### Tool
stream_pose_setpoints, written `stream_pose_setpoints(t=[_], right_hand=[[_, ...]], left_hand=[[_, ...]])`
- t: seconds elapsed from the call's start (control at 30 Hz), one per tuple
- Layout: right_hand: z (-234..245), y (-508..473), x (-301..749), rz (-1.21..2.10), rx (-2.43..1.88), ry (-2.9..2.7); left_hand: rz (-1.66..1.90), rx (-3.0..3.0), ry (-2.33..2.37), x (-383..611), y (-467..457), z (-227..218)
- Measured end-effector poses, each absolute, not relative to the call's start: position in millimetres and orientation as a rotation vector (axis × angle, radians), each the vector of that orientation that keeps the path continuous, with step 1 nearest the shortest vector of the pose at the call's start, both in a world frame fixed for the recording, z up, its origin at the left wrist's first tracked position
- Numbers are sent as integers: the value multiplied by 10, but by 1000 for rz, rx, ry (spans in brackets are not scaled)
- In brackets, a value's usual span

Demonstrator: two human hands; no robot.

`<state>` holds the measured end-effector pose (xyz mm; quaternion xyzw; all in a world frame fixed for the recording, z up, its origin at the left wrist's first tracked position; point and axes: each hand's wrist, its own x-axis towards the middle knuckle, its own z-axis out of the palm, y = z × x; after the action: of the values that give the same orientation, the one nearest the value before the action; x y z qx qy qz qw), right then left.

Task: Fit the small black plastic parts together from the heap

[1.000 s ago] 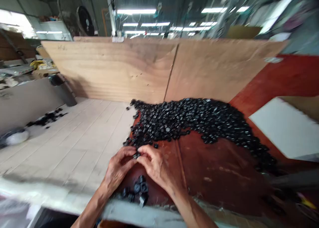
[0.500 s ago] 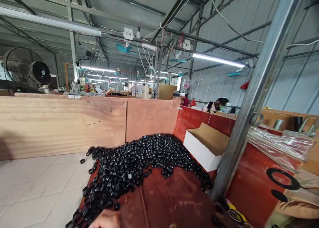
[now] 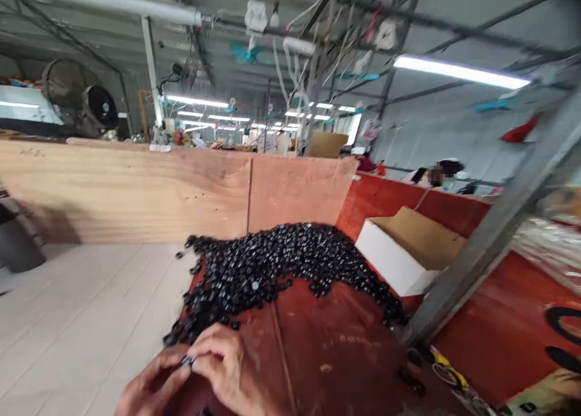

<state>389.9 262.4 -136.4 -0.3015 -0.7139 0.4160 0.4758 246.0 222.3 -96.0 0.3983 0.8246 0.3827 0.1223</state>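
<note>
Both hands meet at the near left edge of the dark red table surface (image 3: 327, 349). Between their fingertips is a small black part (image 3: 187, 361), mostly covered and blurred. My left hand (image 3: 152, 382) pinches it from the left, thumb and forefinger closed. From the right, my right hand (image 3: 224, 364) closes on the same part with thumb and forefinger. Just beyond the hands spreads a big heap of small black ring-like plastic parts (image 3: 281, 255), with a few greyish faces among them. One more dark piece (image 3: 205, 412) lies at the bottom edge, partly cut off.
Behind the heap stands a wooden board (image 3: 136, 192). An open white carton (image 3: 390, 261) leans by the red side panel, next to a slanting metal post (image 3: 490, 222). Yellow-handled tools (image 3: 447, 367) and a dark object (image 3: 411, 381) lie at right. A person (image 3: 442, 172) sits beyond the panel.
The view has swung left and tilted down. Both hands now show together, gripping a small black part; before, only part of one hand was visible at the bottom edge.
</note>
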Motion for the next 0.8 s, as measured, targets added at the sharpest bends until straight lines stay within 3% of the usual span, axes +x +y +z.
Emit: stream_pose_setpoints(t=[0.2, 0.47, 0.63, 0.8], right_hand=[[-1291, 2618, 4003, 1148, -697, -1710], [-1326, 2567, 4006, 908, -879, -1924], [-1300, 2563, 4051, 916, -824, -1983], [-1248, 2558, 4064, 815, -1040, -2032]], left_hand=[[1292, 1187, 1384, 2226, 2000, -1252], [1432, 1427, 1324, 2257, 2035, -1452], [1456, 1335, 1332, 2245, 2019, -1484], [1449, 1315, 1328, 2234, 2025, -1499]])
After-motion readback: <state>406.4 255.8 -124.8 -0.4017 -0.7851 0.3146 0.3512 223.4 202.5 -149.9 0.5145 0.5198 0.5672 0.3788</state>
